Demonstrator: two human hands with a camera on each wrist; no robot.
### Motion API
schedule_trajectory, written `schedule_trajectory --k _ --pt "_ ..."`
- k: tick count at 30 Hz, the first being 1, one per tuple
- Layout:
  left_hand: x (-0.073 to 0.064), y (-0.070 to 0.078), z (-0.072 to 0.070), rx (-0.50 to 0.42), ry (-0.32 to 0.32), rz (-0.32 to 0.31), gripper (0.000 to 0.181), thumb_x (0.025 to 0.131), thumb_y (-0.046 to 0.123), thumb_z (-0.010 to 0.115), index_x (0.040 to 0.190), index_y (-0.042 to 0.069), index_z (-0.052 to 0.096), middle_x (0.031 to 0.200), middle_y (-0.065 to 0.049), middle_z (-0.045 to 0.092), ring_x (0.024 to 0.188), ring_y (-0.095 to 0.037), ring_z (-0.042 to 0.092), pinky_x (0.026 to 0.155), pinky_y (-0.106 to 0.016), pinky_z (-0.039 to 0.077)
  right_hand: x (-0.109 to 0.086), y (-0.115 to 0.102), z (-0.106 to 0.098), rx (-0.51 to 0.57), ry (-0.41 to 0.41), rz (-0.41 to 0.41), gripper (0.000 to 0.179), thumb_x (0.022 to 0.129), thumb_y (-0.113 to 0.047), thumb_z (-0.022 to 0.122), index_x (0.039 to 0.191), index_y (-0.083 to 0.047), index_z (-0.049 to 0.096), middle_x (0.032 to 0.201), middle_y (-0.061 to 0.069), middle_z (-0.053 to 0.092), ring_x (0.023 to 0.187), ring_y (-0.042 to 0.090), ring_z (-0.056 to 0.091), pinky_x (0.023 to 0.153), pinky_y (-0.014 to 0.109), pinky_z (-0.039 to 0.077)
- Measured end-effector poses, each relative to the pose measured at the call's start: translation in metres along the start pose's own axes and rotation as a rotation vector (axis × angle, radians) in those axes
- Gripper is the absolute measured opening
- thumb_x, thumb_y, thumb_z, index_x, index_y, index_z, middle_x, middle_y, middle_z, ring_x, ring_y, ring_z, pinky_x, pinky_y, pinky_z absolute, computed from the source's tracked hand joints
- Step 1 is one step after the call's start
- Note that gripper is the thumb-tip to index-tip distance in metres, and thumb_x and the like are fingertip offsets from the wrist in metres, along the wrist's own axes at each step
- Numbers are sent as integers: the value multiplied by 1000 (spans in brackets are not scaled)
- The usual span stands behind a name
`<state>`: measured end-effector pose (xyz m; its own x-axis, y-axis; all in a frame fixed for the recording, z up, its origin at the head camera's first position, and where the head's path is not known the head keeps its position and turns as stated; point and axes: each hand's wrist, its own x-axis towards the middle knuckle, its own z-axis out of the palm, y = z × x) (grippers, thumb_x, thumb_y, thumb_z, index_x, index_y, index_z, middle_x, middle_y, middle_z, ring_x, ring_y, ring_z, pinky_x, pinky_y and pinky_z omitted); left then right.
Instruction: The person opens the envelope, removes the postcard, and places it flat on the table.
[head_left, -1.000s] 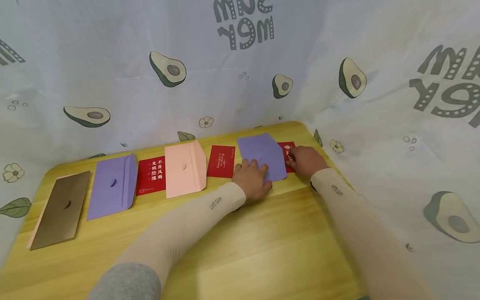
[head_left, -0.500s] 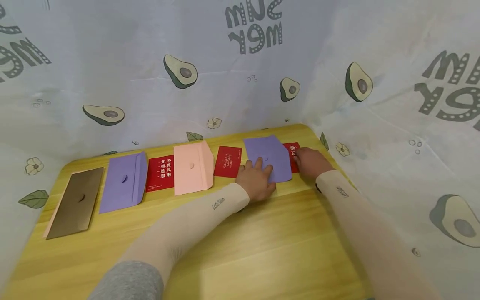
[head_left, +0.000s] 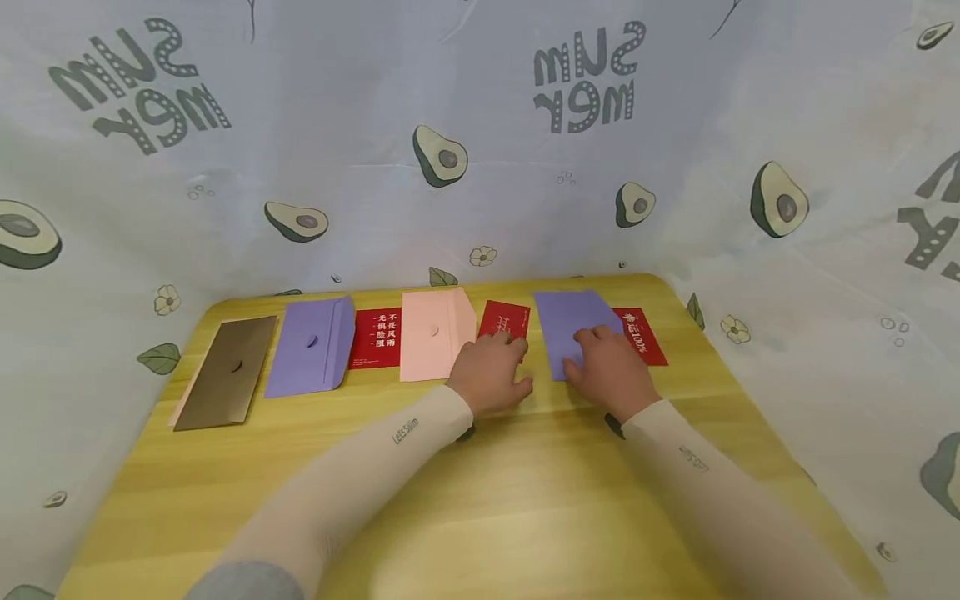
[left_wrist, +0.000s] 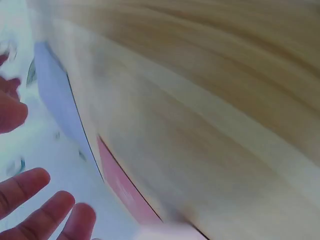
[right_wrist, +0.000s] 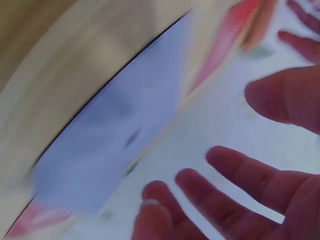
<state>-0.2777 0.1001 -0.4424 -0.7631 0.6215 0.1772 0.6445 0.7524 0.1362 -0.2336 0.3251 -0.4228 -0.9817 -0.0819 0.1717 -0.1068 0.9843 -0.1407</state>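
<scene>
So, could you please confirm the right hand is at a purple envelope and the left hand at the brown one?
Not quite: the left hand is at a red card, as the head view shows; the right hand is at a purple envelope.

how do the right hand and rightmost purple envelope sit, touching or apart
Apart: the right wrist view shows pale backdrop between the right hand and the purple envelope, all along the fingers' near side.
</scene>
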Motion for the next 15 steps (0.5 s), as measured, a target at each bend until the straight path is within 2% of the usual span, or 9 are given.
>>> schedule_trajectory --k 7,10,13,15 --pt "-40 -57 -17 -73 65 -172 52 93 48 67 135 16 67 126 -5 67 104 -28 64 80 -46 56 -4 -66 22 7 -12 -107 52 93 -37 77 126 2 68 120 21 68 102 42 68 93 55 55" --pt "-57 -87 -26 -86 93 -267 52 92 45 69 134 14 67 126 -7 67 104 -30 65 79 -48 57 -5 -87 31 36 -19 -111 51 92 -36 78 126 0 69 121 19 68 106 41 66 97 55 53" --pt "-79 -118 -38 -113 111 -379 64 90 44 72 141 7 61 125 -13 65 102 -33 64 79 -51 58 -5 -105 40 60 -30 -113 49 92 -35 77 127 -1 69 122 18 67 108 40 65 98 54 51" --pt "-96 -141 -47 -135 126 -459 75 89 45 75 146 2 53 123 -17 63 100 -36 64 79 -54 58 -5 -116 44 74 -39 -116 48 92 -34 77 126 -2 69 120 16 67 106 39 64 95 52 53"
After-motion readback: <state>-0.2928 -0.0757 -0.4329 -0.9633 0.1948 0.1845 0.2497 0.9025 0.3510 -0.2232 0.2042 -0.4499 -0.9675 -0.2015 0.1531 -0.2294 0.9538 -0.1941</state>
